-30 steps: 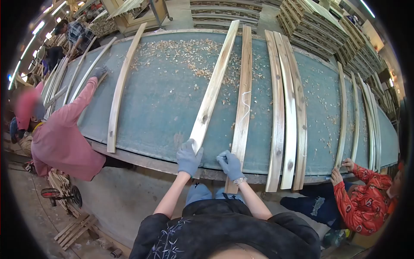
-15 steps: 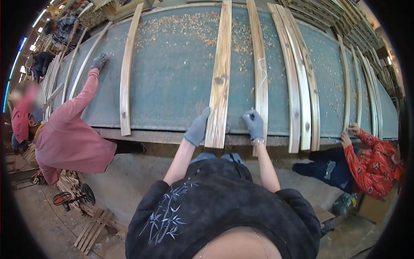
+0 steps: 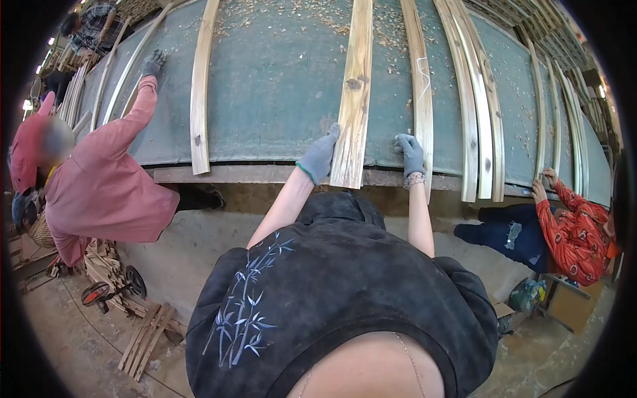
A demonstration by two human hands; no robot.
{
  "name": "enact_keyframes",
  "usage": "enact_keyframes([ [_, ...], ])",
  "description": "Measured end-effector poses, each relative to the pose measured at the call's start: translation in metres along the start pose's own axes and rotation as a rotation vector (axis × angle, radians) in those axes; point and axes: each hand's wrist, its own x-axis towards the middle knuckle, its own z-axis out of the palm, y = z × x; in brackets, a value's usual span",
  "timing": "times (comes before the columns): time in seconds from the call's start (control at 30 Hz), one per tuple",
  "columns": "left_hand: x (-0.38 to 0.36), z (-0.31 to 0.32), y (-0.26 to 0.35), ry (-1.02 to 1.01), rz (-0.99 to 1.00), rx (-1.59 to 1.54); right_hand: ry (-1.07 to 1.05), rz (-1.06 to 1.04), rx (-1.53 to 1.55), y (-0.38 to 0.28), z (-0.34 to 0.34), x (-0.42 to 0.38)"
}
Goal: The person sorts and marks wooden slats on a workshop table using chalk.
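Note:
My left hand [image 3: 320, 156], in a grey glove, holds the left edge of a wide wooden board [image 3: 353, 99] near its close end. The board has dark knots and lies lengthwise away from me, its end past the table's front edge. My right hand [image 3: 411, 158], also gloved, is curled closed beside a narrower wooden board [image 3: 421, 99] that bears a white squiggly mark [image 3: 423, 76]. Whatever may be inside those curled fingers is hidden.
More boards [image 3: 201, 99] lie across the green table [image 3: 279, 99], with wood chips [image 3: 298, 21] toward its far side. A co-worker in pink [image 3: 106, 186] reaches over at left. Another in red patterned sleeves [image 3: 574, 232] touches a board at right. Scrap slats [image 3: 146, 338] lie on the floor.
The view has shifted, so the table and boards sit higher and slightly further right in it. My left hand stays at the wide board's edge; my right hand stays curled by the marked board.

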Motion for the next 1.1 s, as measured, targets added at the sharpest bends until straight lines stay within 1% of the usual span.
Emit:
enact_keyframes([
  [0.03, 0.0, -0.003, -0.002, 0.002, 0.002, 0.001, -0.002, 0.0, 0.002, 0.001, -0.001, 0.001],
  [0.1, -0.002, -0.002, -0.003, 0.112, 0.046, 0.092, -0.022, -0.035, -0.054, 0.003, -0.002, 0.003],
  [0.13, -0.003, -0.001, -0.004, 0.13, 0.041, 0.062, -0.025, -0.043, -0.062, 0.005, -0.003, 0.004],
  [0.27, -0.007, 0.004, -0.001, 0.13, 0.049, 0.084, 0.007, -0.013, -0.08, 0.002, -0.002, 0.0],
  [0.33, -0.013, 0.012, 0.004, 0.172, 0.033, 0.084, 0.001, -0.035, -0.056, 0.001, -0.001, 0.0],
  [0.37, -0.01, 0.005, 0.0, 0.168, 0.035, 0.084, 0.003, -0.039, -0.058, 0.0, -0.001, 0.0],
  [0.43, -0.003, -0.016, -0.01, -0.129, -0.159, -0.234, 0.007, -0.019, -0.056, 0.002, -0.001, 0.001],
  [0.47, -0.007, -0.004, -0.007, -0.518, -0.279, -0.694, 0.008, -0.026, -0.062, 0.002, -0.001, 0.001],
  [0.5, -0.01, 0.002, -0.004, -0.546, -0.297, -0.798, 0.006, -0.037, -0.058, 0.003, 0.0, 0.001],
  [0.57, -0.002, -0.001, -0.004, -0.753, -0.271, -0.809, 0.043, -0.034, -0.112, 0.001, 0.003, 0.003],
  [0.6, -0.004, -0.001, -0.004, -0.76, -0.266, -0.799, 0.058, -0.008, -0.126, -0.001, 0.006, 0.003],
  [0.67, -0.011, 0.002, -0.003, -0.567, -0.264, -0.803, 0.057, -0.008, -0.112, 0.0, 0.012, 0.004],
  [0.7, -0.012, 0.004, -0.003, -0.518, -0.275, -0.806, 0.06, -0.002, -0.1, -0.002, 0.017, 0.007],
  [0.77, -0.005, 0.0, -0.005, -0.63, -0.263, -0.763, 0.108, -0.105, -0.068, -0.005, 0.031, 0.009],
  [0.83, -0.001, -0.002, -0.008, -0.674, -0.247, -0.774, 0.108, -0.124, -0.054, -0.031, 0.051, 0.01],
  [0.87, -0.009, 0.004, -0.004, -0.546, -0.249, -0.776, 0.08, -0.146, -0.025, -0.04, 0.059, 0.011],
  [0.93, -0.008, 0.005, -0.006, -0.545, -0.238, -0.746, 0.001, -0.181, 0.009, -0.064, 0.075, 0.013],
  [0.97, -0.008, 0.008, -0.007, -0.542, -0.229, -0.729, 0.004, -0.188, 0.018, -0.081, 0.084, 0.015],
  [1.0, -0.009, 0.012, -0.007, -0.554, -0.227, -0.726, -0.051, -0.228, -0.016, -0.098, 0.094, 0.016],
  [1.03, -0.008, 0.013, -0.009, -0.554, -0.229, -0.722, -0.106, -0.265, -0.052, -0.107, 0.102, 0.02],
  [1.07, -0.005, 0.013, -0.012, -0.558, -0.218, -0.708, -0.105, -0.267, -0.05, -0.11, 0.11, 0.028],
  [1.1, -0.004, 0.015, -0.014, -0.562, -0.205, -0.696, -0.136, -0.333, -0.044, -0.113, 0.117, 0.038],
])
